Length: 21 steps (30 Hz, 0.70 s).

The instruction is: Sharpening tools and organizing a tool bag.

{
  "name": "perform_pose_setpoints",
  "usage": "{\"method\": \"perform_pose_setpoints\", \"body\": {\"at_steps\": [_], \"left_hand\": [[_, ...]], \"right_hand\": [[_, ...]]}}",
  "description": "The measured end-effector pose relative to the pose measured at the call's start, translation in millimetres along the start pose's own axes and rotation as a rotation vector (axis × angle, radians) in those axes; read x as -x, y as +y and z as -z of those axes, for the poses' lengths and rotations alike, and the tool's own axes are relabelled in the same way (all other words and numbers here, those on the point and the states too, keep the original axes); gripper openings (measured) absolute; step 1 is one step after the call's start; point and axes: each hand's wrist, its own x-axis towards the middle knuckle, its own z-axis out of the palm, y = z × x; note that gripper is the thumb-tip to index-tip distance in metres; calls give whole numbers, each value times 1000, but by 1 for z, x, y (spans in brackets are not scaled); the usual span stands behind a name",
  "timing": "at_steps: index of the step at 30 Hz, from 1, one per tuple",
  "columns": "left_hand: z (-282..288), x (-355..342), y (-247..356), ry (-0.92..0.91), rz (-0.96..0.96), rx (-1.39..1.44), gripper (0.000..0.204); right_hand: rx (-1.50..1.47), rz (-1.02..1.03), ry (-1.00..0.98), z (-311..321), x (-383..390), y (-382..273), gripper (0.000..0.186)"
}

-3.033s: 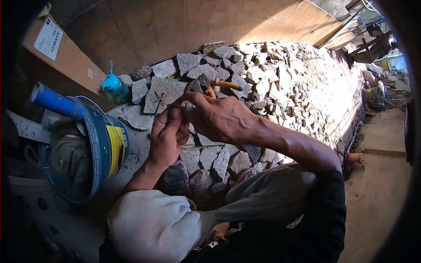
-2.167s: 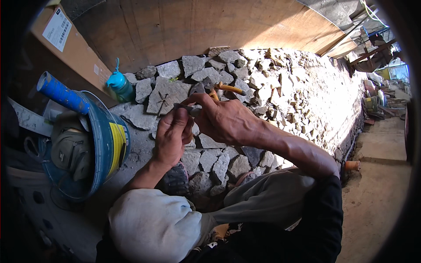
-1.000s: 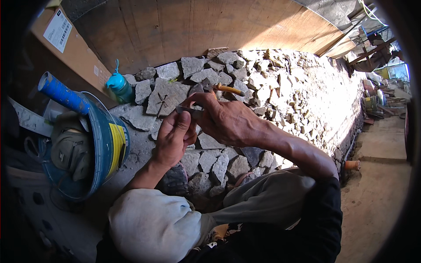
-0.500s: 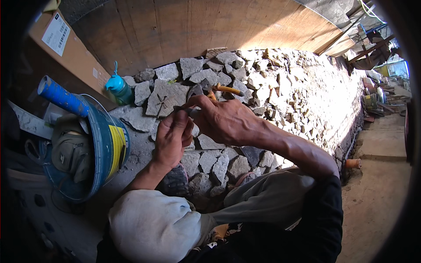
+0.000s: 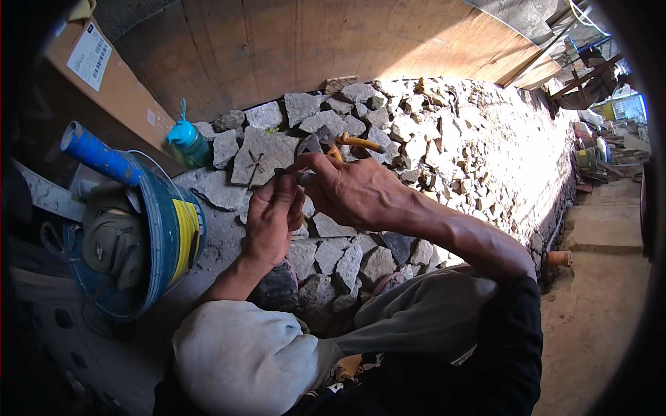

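My left hand (image 5: 269,218) is closed in a pinch, thumb against bent fingers. Its fingertips meet those of my right hand (image 5: 361,191), which curls over from the right. Between them a small grey piece (image 5: 304,179) shows, too covered by fingers to name. Just beyond my hands, pincers with orange handles (image 5: 362,143) lie on the rubble, their dark metal head (image 5: 310,144) partly behind my right hand. A few thin, dark nail-like pieces (image 5: 255,165) lie crossed on a flat stone (image 5: 276,148) beside my left fingertips.
To the left stands a blue bucket (image 5: 149,277) holding a grey-green bag (image 5: 111,243) and a blue tube (image 5: 100,154). A turquoise bottle (image 5: 189,142) stands beside a cardboard box (image 5: 125,90). Broken stones (image 5: 416,125) spread up to a wooden panel (image 5: 312,45). A short orange pipe (image 5: 558,258) juts out right.
Both hands stay nearly in place, fingertips still together around the small grey piece. Slightly more of that piece shows now.
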Motion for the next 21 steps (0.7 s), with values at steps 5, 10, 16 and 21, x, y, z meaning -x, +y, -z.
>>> {"method": "perform_pose_setpoints", "body": {"at_steps": [5, 10, 16, 21], "left_hand": [[-6, 1, 1, -66, -61, 55, 34], [0, 0, -3, -18, -45, 39, 27], [-3, 1, -5, 20, -39, -4, 38], [-7, -3, -7, 359, 47, -29, 34]], "right_hand": [[-119, -41, -16, 1, 1, -2, 37], [-19, 108, 52, -4, 0, 2, 39], [-288, -16, -23, -7, 5, 9, 37], [28, 123, 91, -9, 6, 11, 29]]}}
